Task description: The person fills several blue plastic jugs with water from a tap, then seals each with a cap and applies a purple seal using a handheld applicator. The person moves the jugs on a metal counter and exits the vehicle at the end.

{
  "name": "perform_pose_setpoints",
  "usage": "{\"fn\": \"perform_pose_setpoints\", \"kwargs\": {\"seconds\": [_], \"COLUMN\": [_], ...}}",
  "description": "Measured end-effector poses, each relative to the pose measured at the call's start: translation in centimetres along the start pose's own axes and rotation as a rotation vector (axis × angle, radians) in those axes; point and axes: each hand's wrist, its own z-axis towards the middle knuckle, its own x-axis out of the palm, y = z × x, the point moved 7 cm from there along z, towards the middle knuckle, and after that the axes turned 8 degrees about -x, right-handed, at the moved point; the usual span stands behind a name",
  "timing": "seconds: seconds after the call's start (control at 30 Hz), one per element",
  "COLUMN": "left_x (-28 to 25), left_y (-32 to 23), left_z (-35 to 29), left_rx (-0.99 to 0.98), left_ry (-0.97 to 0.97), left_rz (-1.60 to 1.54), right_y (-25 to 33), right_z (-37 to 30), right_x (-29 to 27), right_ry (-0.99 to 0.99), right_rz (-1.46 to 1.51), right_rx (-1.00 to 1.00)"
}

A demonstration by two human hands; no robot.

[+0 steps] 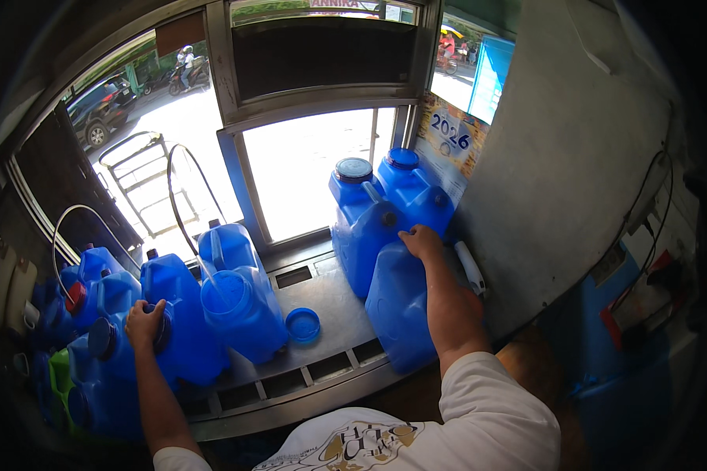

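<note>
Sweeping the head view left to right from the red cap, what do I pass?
Red cap, left hand, uncapped blue jug, loose blue lid, pale jug lid, right hand, white handle-shaped object.

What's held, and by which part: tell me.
Left hand on the cap of a blue jug; right hand at top of another jug; whether either grips is unclear.
</note>
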Motion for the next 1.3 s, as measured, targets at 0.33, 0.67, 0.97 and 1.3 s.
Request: {"fn": "perform_pose_setpoints", "kwargs": {"seconds": [0.33, 0.67, 0.97, 1.3], "left_x": [0.5, -1.5, 5.2, 10.2], "left_y": [-0.2, -2.0, -7.2, -7.5], "left_z": [0.4, -1.5, -10.6, -12.4], "left_rx": [0.003, 0.313, 0.449, 0.261], "left_ry": [-0.004, -0.3, 0.122, 0.197], "left_rz": [0.006, -0.042, -0.476, -0.729], "right_y": [-0.9, 9.6, 21.6, 28.1], "right_z": [0.1, -2.1, -1.6, -5.3], "right_x": [-0.1, -1.0, 17.1, 34.3], "right_ry": [-0.032, -0.2, 0.657, 0.686], "right_rz": [0.004, -0.036, 0.372, 0.996], "right_rx": [-0.006, -0.531, -0.624, -0.212]}}
